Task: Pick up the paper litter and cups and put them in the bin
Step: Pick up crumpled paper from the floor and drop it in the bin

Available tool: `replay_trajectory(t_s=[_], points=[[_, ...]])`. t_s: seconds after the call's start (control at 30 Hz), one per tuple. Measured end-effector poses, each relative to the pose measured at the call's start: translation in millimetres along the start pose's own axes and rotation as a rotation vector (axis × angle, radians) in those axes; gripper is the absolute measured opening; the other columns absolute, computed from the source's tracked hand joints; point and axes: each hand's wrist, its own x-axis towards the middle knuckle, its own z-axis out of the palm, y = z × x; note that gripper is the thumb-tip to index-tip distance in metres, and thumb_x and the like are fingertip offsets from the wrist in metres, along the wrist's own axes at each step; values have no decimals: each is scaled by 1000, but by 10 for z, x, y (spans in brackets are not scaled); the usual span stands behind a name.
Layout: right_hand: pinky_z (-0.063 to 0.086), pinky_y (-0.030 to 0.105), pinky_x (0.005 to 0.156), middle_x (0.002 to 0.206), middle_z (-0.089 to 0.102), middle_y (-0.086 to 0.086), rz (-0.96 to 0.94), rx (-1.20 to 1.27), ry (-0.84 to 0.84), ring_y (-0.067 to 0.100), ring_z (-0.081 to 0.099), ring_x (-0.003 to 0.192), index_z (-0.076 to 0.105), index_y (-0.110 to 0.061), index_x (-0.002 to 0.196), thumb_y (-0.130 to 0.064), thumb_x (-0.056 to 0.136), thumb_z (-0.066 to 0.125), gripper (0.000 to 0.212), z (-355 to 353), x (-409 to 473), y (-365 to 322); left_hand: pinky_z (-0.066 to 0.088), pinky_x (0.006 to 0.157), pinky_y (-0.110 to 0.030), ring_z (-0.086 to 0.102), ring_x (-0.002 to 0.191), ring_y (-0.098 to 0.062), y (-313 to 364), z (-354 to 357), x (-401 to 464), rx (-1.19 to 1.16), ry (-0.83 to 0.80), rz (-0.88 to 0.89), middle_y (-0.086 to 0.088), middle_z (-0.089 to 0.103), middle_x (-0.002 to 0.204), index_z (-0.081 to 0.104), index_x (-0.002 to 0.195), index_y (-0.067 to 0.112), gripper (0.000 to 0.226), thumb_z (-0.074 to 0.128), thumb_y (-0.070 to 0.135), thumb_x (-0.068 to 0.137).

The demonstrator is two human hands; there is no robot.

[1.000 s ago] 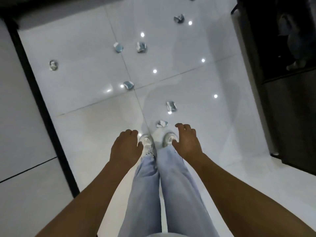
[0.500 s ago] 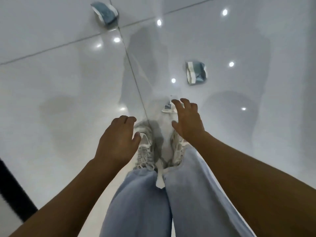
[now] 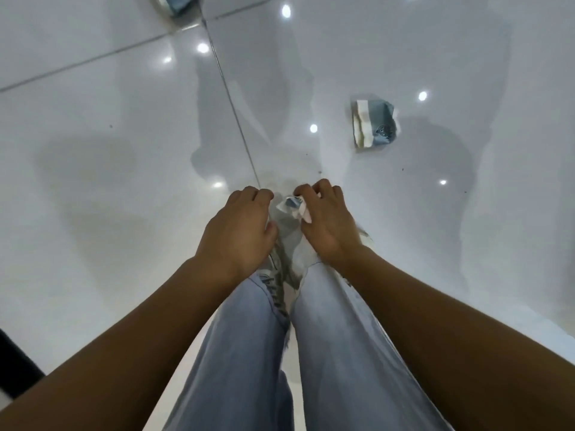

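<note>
A small crumpled blue-and-white paper piece (image 3: 291, 206) lies on the glossy white floor just in front of my shoes. My right hand (image 3: 326, 225) has its fingers curled over it and its thumb against it, pinching it. Just left of the paper, my left hand (image 3: 239, 234) hovers with fingers loosely curled and holds nothing. A larger crumpled blue-and-white paper (image 3: 373, 124) lies on the floor farther ahead to the right. Another crumpled piece (image 3: 179, 4) shows at the top edge. No bin is in view.
My legs in light blue jeans (image 3: 326, 353) and white shoes (image 3: 280, 262) fill the lower middle. White glossy tiles (image 3: 93, 150) with grout lines and ceiling-light reflections surround them. A dark strip (image 3: 15, 365) runs at the lower left edge.
I have bent lower, so the floor looks closer. My right hand came down onto the small paper and closed on it. My left hand moved in beside it.
</note>
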Motion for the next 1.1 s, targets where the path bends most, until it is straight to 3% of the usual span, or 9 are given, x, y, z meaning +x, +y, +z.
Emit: replay_trajectory(t_s=[0.2, 0.33, 0.43, 0.57, 0.67, 0.73, 0.9, 1.1], points=[[49, 30, 81, 124, 56, 7, -113, 148, 108, 23, 51, 109, 49, -11, 130, -8, 73, 78, 64, -454, -269, -444, 41, 92, -26, 45, 121, -18, 247, -343, -143, -25, -17, 32, -3, 48, 134, 39, 139, 16, 49, 55, 21, 93], [51, 32, 72, 115, 56, 9, -155, 182, 116, 23, 52, 100, 52, -3, 119, 3, 69, 75, 56, -764, -394, -633, 46, 87, -31, 48, 115, -19, 382, -593, -288, -52, -55, 71, -2, 50, 128, 35, 140, 17, 60, 59, 12, 86], [51, 33, 74, 116, 55, 11, -178, 215, 103, 23, 51, 102, 50, -1, 119, 4, 70, 74, 55, -990, -461, -740, 48, 84, -35, 50, 113, -19, 468, -737, -363, -23, -69, 76, -1, 50, 127, 31, 142, 18, 64, 57, 8, 85], [52, 36, 70, 113, 54, 13, -193, 229, 107, 26, 52, 100, 51, 2, 116, 6, 69, 73, 52, -1169, -520, -784, 48, 76, -32, 54, 105, -21, 568, -849, -404, 20, -48, 75, -2, 53, 121, 36, 139, 18, 56, 53, 7, 86], [52, 41, 68, 111, 52, 13, -195, 214, 87, 26, 50, 98, 50, 1, 113, 8, 67, 69, 50, -1221, -565, -751, 39, 67, -28, 52, 88, -18, 626, -876, -405, 57, -57, 71, -1, 52, 103, 50, 121, 14, 37, 51, 5, 85], [53, 40, 71, 114, 51, 12, -181, 204, 75, 25, 49, 100, 49, -1, 117, 7, 70, 68, 51, -1227, -583, -699, 35, 65, -26, 49, 82, -16, 652, -867, -391, 88, -60, 57, 0, 51, 97, 52, 115, 14, 31, 51, 4, 86], [53, 37, 83, 123, 48, 7, -106, 52, 69, 22, 46, 109, 41, -12, 132, -1, 74, 70, 67, -1224, -444, -350, 37, 70, -25, 56, 92, -20, 600, -793, -293, 93, -6, 0, -3, 56, 111, 48, 123, 16, 32, 51, 11, 92], [50, 45, 85, 129, 44, 18, 106, -108, 204, 35, 42, 113, 40, -8, 136, -3, 76, 65, 65, -1183, 159, 270, 47, 78, -36, 56, 92, -25, 352, -520, 1, 53, 17, -75, -3, 57, 111, 53, 116, 14, 29, 48, 5, 89]])
